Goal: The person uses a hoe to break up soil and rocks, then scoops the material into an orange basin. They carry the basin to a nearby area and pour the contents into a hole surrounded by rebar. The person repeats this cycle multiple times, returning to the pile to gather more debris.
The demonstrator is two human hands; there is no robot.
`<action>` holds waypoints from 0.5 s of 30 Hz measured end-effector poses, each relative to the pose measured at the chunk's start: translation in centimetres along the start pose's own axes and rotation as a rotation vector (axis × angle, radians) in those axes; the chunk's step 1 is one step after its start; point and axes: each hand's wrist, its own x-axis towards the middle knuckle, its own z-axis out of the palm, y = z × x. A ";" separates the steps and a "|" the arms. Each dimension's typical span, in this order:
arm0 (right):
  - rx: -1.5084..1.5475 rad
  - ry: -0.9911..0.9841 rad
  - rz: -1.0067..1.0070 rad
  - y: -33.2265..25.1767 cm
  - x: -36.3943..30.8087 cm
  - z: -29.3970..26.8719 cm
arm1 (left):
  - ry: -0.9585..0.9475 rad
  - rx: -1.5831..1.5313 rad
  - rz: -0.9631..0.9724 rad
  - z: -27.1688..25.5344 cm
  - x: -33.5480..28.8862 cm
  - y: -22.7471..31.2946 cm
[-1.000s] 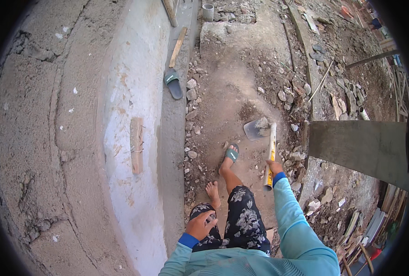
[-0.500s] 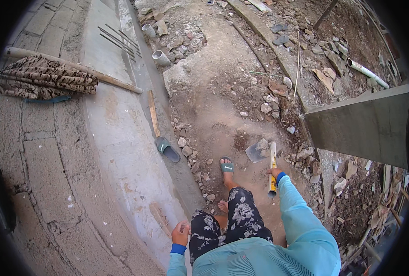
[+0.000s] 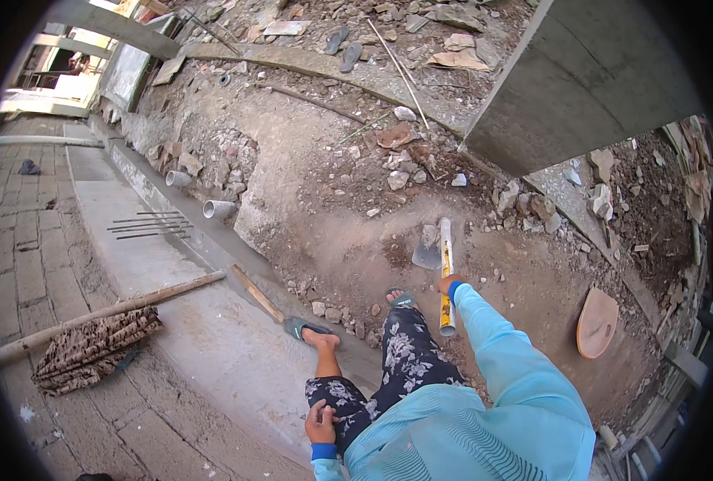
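Observation:
My right hand [image 3: 451,283] is closed around a white plastic pipe [image 3: 446,250] with a yellow label, held upright in front of me. Just left of its far end lies a flat grey plate with dirt on it [image 3: 426,255], perhaps a shovel blade; whether the two touch I cannot tell. Beside my left thigh hangs my left hand [image 3: 321,423], its fingers loosely bent and apart, with nothing visible in it. A green sandal [image 3: 296,326] is on my left foot, next to a wooden handle [image 3: 258,294]. My other sandaled foot [image 3: 400,297] stands on the dirt.
On the left, a long pole [image 3: 108,317] and a brown patterned cloth [image 3: 96,349] lie across block paving. Several steel rods [image 3: 150,224] stick out over the concrete ledge. A concrete slab [image 3: 581,84] juts in at upper right. A tan board [image 3: 597,323] lies right; rubble [image 3: 525,207] is scattered ahead.
My view has turned left, bringing the tan board in at right. My bare left foot has gone into the sandal by the ledge. My right hand still grips the pipe.

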 end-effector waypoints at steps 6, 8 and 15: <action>0.167 0.069 0.102 -0.3 -2.9 -1.7 | -0.090 0.144 0.122 0.9 3.3 4.1; 0.297 0.094 0.160 -0.6 -3.5 -1.6 | -0.121 0.169 0.122 0.8 3.7 4.9; 0.633 0.031 0.187 -5.7 -8.1 -1.6 | -0.186 0.126 0.113 2.7 3.3 8.1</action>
